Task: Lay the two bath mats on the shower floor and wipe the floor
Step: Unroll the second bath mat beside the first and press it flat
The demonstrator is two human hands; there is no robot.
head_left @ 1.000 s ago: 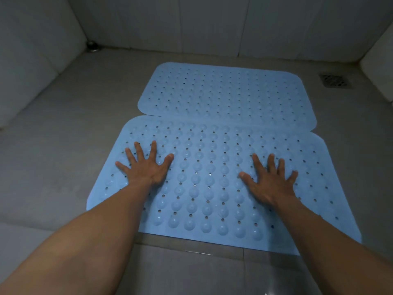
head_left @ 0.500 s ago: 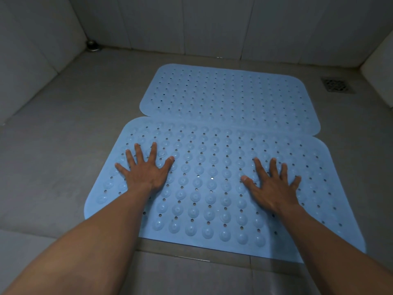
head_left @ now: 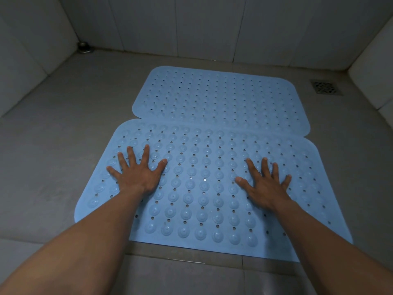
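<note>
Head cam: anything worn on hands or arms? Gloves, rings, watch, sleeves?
Nothing worn. Left hand and right hand are ungloved, no rings seen on the fingers, no watch or band at the wrists. Both forearms are bare to the frame edge; no sleeve in view.

No text, label, brand, number or sign can be read anywhere in the view.
</note>
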